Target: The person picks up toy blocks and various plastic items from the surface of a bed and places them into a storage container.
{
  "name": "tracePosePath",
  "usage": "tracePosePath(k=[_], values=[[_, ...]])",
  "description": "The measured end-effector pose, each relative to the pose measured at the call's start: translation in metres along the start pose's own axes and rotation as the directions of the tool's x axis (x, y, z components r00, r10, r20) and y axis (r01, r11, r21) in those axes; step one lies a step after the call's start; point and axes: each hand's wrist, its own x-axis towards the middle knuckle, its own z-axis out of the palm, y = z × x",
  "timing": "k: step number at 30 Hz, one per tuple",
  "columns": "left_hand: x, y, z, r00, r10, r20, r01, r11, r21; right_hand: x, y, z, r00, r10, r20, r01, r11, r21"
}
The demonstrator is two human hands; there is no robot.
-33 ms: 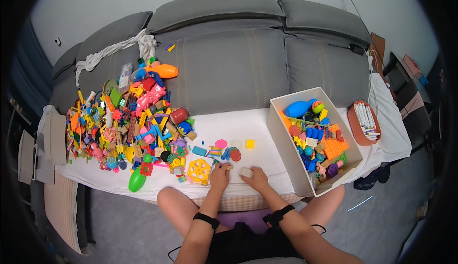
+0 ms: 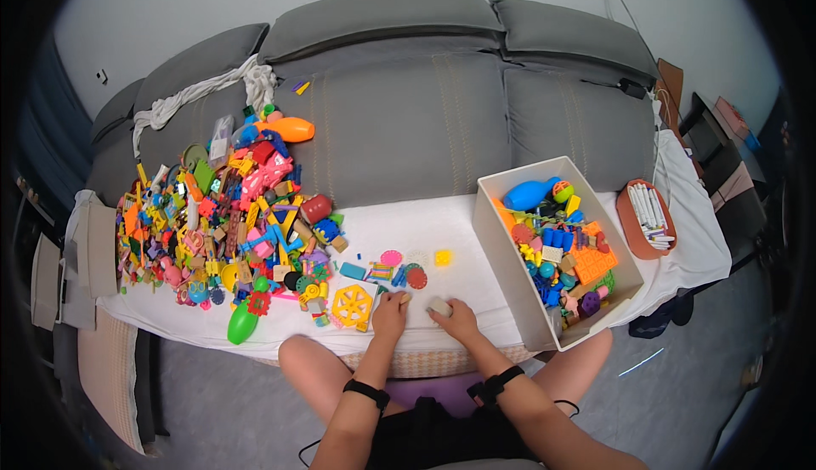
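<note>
Close to the front edge of the white-covered seat, my left hand is closed on a small tan block, mostly covered by the fingers. Across a narrow gap, my right hand grips a pale grey-beige block with its fingertips. A yellow openwork hexagonal piece lies on a white square just left of my left hand. Beyond the hands are a red round disc, a pink scalloped disc, a yellow square piece and a teal block.
A large heap of mixed toys covers the left side, with a green bowling pin at its front. To the right stands a cream bin of toys, then an orange basket of white pens. Grey sofa cushions rise behind.
</note>
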Motion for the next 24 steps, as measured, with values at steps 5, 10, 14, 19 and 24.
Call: tracePosePath(k=[5,10,14,19,24], values=[[0.006,0.031,0.030,0.916,-0.365,0.168,0.392,0.720,-0.573,-0.017,-0.006,-0.032,0.917,0.233,0.323,-0.393,0.398,0.829],[0.034,0.169,0.031,0.946,-0.151,0.285,0.323,0.447,-0.834,-0.058,-0.060,-0.092,0.969,0.208,-0.129,0.172,-0.202,0.964],[0.010,0.247,0.042,0.868,0.162,0.470,0.396,0.345,-0.851,-0.084,-0.054,-0.130,0.862,0.329,-0.386,0.490,-0.349,0.799],[0.011,0.236,0.051,0.909,0.242,0.339,0.227,0.395,-0.890,-0.065,-0.042,-0.121,0.866,0.256,-0.429,0.480,-0.183,0.858],[0.026,0.139,0.035,0.955,0.027,0.295,0.254,0.439,-0.862,-0.027,-0.046,-0.067,0.952,0.123,-0.281,0.263,0.144,0.954]])
